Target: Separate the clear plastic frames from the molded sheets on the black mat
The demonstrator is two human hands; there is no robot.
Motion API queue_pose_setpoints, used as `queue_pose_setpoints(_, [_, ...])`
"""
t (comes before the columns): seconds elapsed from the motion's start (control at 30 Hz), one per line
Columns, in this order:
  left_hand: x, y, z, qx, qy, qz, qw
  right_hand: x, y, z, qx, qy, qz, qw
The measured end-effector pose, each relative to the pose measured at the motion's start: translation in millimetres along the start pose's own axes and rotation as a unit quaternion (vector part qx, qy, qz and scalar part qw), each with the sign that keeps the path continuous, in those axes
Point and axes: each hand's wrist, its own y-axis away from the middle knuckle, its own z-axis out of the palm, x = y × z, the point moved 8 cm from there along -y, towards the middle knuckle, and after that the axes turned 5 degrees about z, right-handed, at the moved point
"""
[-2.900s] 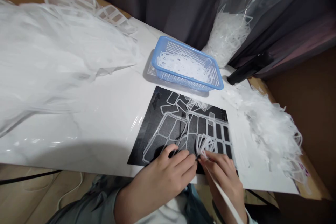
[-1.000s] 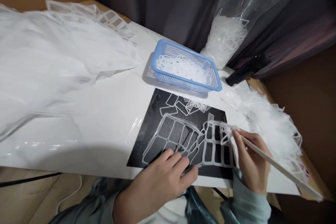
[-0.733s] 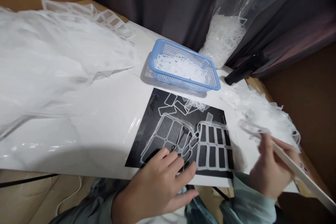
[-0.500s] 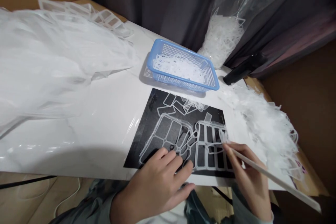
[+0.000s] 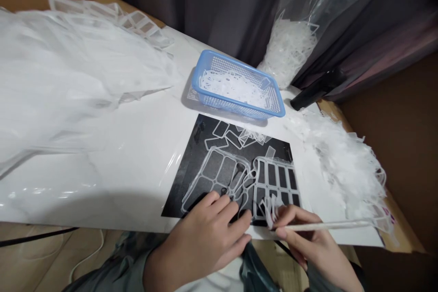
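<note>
A black mat [image 5: 181, 191] lies at the table's front, bearing two joined-looking translucent frame sheets [image 5: 214, 164] and, along its back edge, loose small rectangular rings [image 5: 234, 139]. My left hand [image 5: 212, 232] rests with fingers apart over the front of the left sheet and holds nothing I can see. At the mat's front right corner, my right hand [image 5: 304, 232] pinches a thin pale stick [image 5: 335, 225], which points right. A bunch of translucent strips [image 5: 271, 210] sticks out beyond its fingertips, over the right sheet.
Behind the mat stands a blue basket [image 5: 239, 108] with small white pieces. A clear bag [image 5: 290, 50] of similar pieces leans on the dark curtain, beside a black cylinder [image 5: 310, 93]. White translucent heaps cover the left [image 5: 61, 82] and right [image 5: 345, 164] of the table.
My right hand has moved left and toward the table's front edge with the stick and strips. The stick has turned closer to level. My left hand has barely moved.
</note>
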Motion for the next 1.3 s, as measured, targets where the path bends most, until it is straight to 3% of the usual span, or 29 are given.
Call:
queue_pose_setpoints(0.1, [0,0,-0.1,0.000,0.005,0.001,1.000,6,2,7,-0.019,-0.117,0.008,0.993])
queue_pose_setpoints(0.2, [0,0,0.7,-0.008,-0.001,0.004,1.000,-1,2,-10,0.053,-0.209,-0.052,0.975])
queue_pose_setpoints(0.3, [1,0,1.3,-0.013,-0.012,0.006,1.000,-20,8,-48,0.215,-0.207,-0.162,0.940])
queue_pose_setpoints(0.4, [-1,1,-3.5,0.010,-0.012,-0.014,1.000,-39,25,-78,0.411,-0.108,-0.237,0.874])
queue_pose_setpoints(0.47, [-3,0,-6.6,0.017,-0.031,-0.026,0.999,-46,25,-79,0.458,-0.045,-0.243,0.854])
queue_pose_setpoints(0.53, [-2,-2,-4.9,-0.007,-0.058,-0.012,0.998,-48,9,-66,0.405,0.024,-0.218,0.887])
queue_pose_setpoints(0.6, [0,-3,0.4,-0.046,-0.063,0.017,0.997,-44,-13,-44,0.302,0.095,-0.186,0.930])
queue_pose_setpoints(0.7, [1,-4,4.9,-0.076,-0.039,0.031,0.996,-36,-32,-20,0.199,0.134,-0.168,0.956])
queue_pose_setpoints(1.03, [-6,-13,11.5,-0.070,-0.015,-0.004,0.997,-33,-39,-14,0.143,0.186,-0.195,0.952])
queue_pose_setpoints(1.3, [-6,-11,12.7,-0.081,-0.025,-0.003,0.996,-39,-31,-15,0.159,0.202,-0.238,0.937])
